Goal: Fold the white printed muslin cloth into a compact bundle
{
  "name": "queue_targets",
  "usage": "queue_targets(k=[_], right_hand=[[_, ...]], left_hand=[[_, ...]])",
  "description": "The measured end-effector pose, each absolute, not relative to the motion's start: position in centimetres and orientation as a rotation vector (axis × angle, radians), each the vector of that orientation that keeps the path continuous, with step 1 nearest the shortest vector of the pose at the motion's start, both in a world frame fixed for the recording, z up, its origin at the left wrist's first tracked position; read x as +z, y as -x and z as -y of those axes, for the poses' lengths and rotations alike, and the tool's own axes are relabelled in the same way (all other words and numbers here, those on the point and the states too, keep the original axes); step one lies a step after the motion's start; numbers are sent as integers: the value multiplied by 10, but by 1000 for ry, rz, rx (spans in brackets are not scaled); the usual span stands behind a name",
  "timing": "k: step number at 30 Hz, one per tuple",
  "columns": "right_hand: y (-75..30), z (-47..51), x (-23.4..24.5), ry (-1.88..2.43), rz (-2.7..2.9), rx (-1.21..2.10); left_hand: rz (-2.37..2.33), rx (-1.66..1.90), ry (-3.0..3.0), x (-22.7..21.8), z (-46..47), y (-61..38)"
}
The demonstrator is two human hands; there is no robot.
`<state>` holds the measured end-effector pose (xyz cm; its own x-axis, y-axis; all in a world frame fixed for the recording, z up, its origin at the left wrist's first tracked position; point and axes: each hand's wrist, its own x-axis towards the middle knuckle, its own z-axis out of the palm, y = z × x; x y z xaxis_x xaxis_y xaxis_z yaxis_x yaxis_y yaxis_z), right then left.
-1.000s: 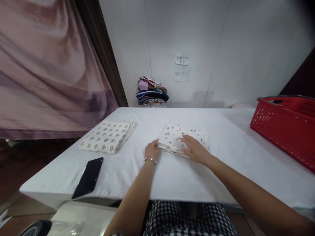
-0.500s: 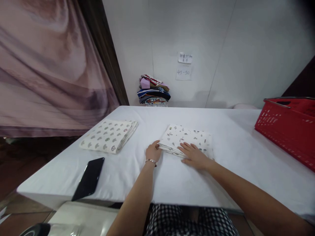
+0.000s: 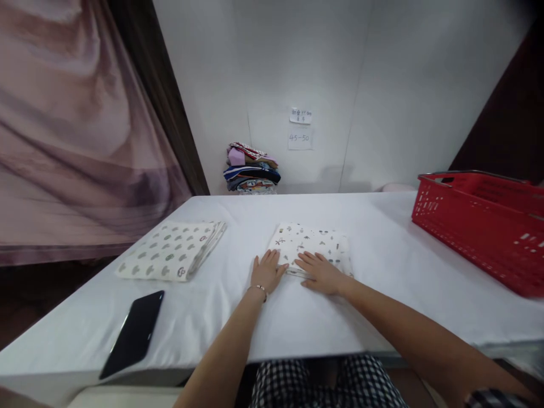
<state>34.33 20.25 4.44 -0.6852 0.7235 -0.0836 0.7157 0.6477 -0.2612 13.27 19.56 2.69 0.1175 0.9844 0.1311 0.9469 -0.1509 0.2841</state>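
Note:
A folded white cloth with small printed figures lies in the middle of the white table. My left hand, with a bracelet at the wrist, lies flat on the cloth's near left corner, fingers stretched out. My right hand rests flat on the cloth's near edge, fingers spread and pointing left. Neither hand holds anything.
A second folded cloth with a green-grey print lies to the left. A black phone sits near the front left edge. A red plastic basket stands at the right. A stack of folded clothes is behind the table by the wall.
My left hand went from gripping the cloth's left edge to lying flat on its corner. My right hand slid back to the near edge. The camera view shifted.

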Motion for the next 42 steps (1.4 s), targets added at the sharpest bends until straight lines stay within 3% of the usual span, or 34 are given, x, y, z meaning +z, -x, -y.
queue_targets(k=[5,12,17,24,36,42], right_hand=[[-350,-206,61,1292,2742,562],[-393,-228,48,2002,2328,316],[-401,-231,28,1982,2336,318],[-383,-250,52,1983,2321,212],[-396,-281,15,2033,2210,135],[-389,-289,29,2104,2235,180]], left_hand=[[-1983,435,-2291,16,-196,-128],[-1971,406,-2278,18,-196,-128],[-1952,384,-2189,30,-201,-127],[-1937,425,-2226,69,-235,-149],[-2019,133,-2177,25,-252,-158],[-2044,90,-2177,24,-253,-159]])
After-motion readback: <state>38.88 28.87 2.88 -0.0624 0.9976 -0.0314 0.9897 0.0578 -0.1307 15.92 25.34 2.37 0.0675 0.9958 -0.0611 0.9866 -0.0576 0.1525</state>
